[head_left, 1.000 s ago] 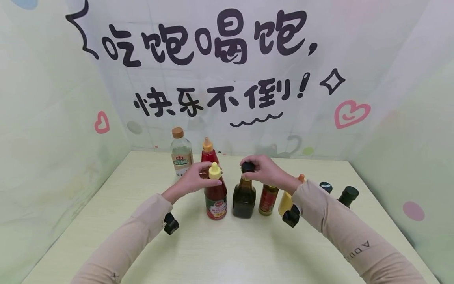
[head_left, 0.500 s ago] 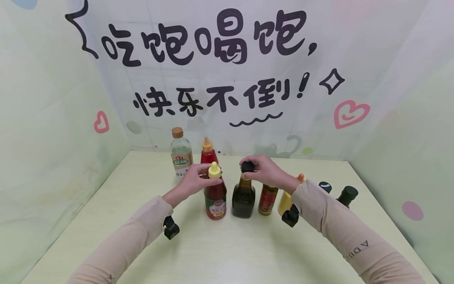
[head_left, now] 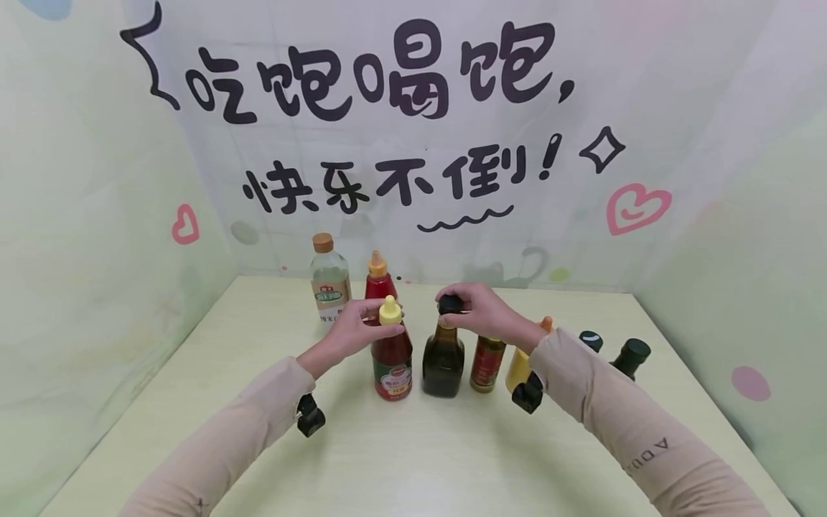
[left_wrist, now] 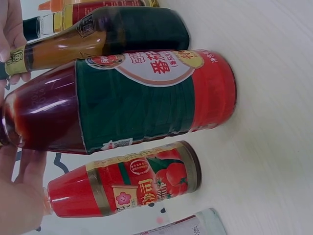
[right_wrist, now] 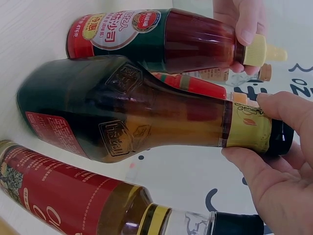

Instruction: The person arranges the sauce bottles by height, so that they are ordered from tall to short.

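Observation:
Thumb and fingers of my left hand (head_left: 352, 330) grip the neck of a ketchup bottle (head_left: 392, 370), just under its yellow nozzle cap. Beside it stands a dark brown sauce bottle (head_left: 443, 366), upright on the table. My right hand (head_left: 487, 314) pinches this one at the top, by the black cap (head_left: 450, 304). In the right wrist view, its thumb and fingers lie about the gold neck band (right_wrist: 249, 125). The left wrist view shows the ketchup bottle's green and red label (left_wrist: 137, 105) up close. Both bottles appear to stand on the tabletop, a small gap apart.
Behind the left hand are a clear vinegar-like bottle (head_left: 330, 287) and a red squeeze bottle (head_left: 380, 285). Rightward stand a red-labelled bottle (head_left: 487, 366), a yellow bottle (head_left: 519, 370) and two dark-capped bottles, partly hidden by the right arm. A printed backdrop (head_left: 400, 251) closes the table's back.

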Tool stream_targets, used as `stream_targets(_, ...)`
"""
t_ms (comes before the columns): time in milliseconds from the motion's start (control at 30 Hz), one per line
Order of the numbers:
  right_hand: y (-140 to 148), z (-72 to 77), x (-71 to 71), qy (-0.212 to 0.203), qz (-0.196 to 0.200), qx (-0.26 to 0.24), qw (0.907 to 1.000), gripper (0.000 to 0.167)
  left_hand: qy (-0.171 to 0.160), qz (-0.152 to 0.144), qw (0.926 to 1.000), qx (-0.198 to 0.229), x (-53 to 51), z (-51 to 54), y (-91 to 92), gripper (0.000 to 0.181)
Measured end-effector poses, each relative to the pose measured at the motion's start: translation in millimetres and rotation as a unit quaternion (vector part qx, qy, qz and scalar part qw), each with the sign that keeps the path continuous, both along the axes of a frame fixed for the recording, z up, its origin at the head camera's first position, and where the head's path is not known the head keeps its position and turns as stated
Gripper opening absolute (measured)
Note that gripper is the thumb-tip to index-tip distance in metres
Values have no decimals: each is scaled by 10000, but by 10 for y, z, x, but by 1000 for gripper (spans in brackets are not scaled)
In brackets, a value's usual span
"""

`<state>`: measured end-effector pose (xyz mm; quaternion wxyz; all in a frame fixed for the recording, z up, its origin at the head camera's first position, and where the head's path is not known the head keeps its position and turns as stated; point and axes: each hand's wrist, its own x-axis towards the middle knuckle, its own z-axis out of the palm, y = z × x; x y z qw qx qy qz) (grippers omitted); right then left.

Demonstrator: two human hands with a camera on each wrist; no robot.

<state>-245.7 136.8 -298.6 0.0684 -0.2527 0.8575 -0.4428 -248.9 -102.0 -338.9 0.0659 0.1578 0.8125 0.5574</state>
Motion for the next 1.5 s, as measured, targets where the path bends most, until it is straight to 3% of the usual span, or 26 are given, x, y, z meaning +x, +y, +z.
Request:
stream_targets(200, -14, 3, 1, 34, 40, -18, 10000, 29, 103, 89, 9999, -67, 25, -6, -14, 44)
stream_targets(400, -11, 2, -6, 29, 58, 28, 10000, 29, 100, 398, 9988, -260, 58, -1, 7, 47)
stream_targets(667, -12, 11, 7, -33, 19, 35, 10000, 30, 227, 514, 9981, -255, 21, 57, 21, 45)
stream_targets(933, -80, 262, 235, 10, 11, 130, 9999, 27, 406, 517, 9978, -114, -38, 199, 102, 47)
stream_targets(1067, -86, 284, 257, 23, 25, 143, 9999, 27, 402, 505, 9977, -182, -83, 227, 163, 43)
stream_targets(1267, -84, 273, 241, -1, 3, 191, 9998, 28, 415, 635, 9963, -398, -153, 244, 247, 49)
stream_targets(1500, -25, 18, 3, 15, 5, 118, 9999, 30, 647, 634, 9953, -353, -251, 194, 304, 47)
